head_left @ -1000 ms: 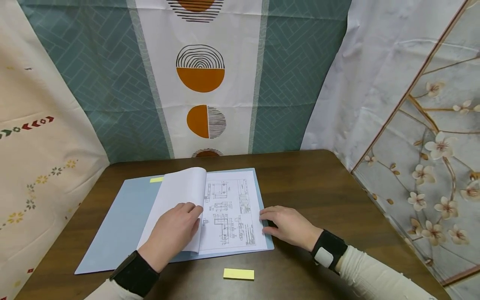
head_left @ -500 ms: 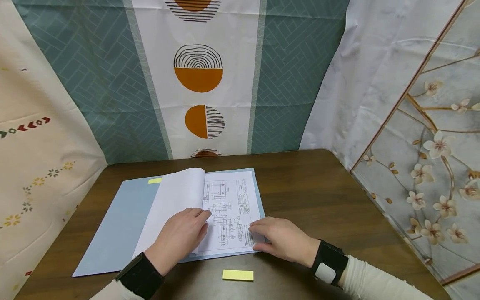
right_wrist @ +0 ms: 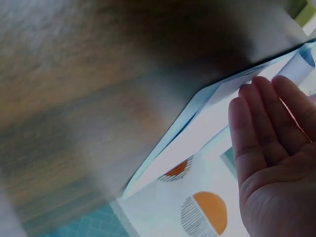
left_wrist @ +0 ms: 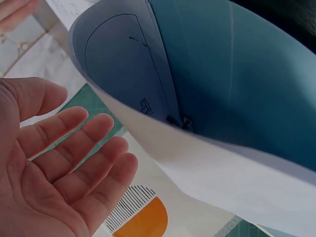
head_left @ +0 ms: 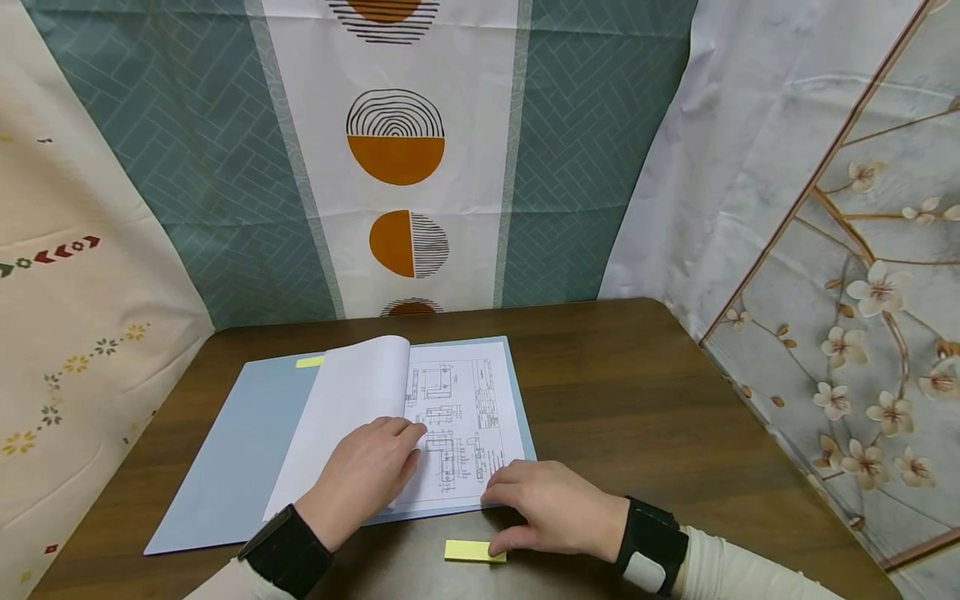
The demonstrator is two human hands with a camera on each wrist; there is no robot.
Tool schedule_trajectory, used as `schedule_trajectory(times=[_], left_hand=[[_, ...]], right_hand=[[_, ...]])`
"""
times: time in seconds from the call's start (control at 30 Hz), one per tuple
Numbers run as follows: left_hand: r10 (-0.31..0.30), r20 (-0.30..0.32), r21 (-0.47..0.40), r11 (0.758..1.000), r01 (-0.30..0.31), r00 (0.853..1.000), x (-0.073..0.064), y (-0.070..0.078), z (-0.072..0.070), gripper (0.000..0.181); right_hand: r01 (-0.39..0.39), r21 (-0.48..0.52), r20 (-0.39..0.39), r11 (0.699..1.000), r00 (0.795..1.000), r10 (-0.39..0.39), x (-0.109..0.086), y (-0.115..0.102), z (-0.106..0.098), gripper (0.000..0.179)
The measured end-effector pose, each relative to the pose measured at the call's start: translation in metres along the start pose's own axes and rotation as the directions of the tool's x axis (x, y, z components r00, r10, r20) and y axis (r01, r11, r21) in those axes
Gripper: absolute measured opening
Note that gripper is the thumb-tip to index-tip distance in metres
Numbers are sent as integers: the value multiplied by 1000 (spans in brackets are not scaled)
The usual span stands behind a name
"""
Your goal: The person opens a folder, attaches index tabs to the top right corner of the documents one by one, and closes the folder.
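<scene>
A light blue folder [head_left: 225,458] lies spread out on the table, with white pages [head_left: 348,392] turned to the left and a sheet with technical drawings [head_left: 480,400] facing up on the right. My left hand [head_left: 363,475] rests on the turned pages near the fold; in the left wrist view its fingers [left_wrist: 91,163] are loosely extended beside the curved paper. At the folder's lower right corner is my right hand [head_left: 551,510], fingers extended, its thumb at the right end of a yellow sticky-note strip [head_left: 467,550]. Whether the thumb presses it I cannot tell.
Another yellow strip [head_left: 309,362] sits at the upper edge of the folder's left cover. The brown wooden table [head_left: 600,367] ends at patterned cloths [head_left: 585,167] behind and on both sides.
My right hand has left the folder's right edge and moved down and left to the loose yellow strip. My left hand has slid slightly right and down over the pages.
</scene>
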State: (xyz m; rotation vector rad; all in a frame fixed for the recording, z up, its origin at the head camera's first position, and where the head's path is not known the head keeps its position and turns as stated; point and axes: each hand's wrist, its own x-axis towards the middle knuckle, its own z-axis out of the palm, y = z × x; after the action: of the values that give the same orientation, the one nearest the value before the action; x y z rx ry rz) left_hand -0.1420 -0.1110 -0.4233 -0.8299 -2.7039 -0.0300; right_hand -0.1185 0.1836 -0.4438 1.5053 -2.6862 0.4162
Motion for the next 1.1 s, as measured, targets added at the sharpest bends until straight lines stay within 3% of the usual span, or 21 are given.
schedule_trajectory(times=[0.33,0.6,0.9,1.1], left_hand=[[-9,15,7,1000,9,1000,1,2,3,35],[-10,20,11,1000,10,1000,2,5,3,36],[-16,19,14,1000,16,1000,1,7,1,33],[0,8,9,1000,0,1000,4,8,1,32]], right_hand=[[66,-32,-15,997,998,-67,4,-5,6,48],[65,-48,28,997,998,-64,7,-7,9,47],[102,-99,77,990,993,-95,9,-11,10,26],[108,-98,89,989,991,-99,7,-8,7,22]])
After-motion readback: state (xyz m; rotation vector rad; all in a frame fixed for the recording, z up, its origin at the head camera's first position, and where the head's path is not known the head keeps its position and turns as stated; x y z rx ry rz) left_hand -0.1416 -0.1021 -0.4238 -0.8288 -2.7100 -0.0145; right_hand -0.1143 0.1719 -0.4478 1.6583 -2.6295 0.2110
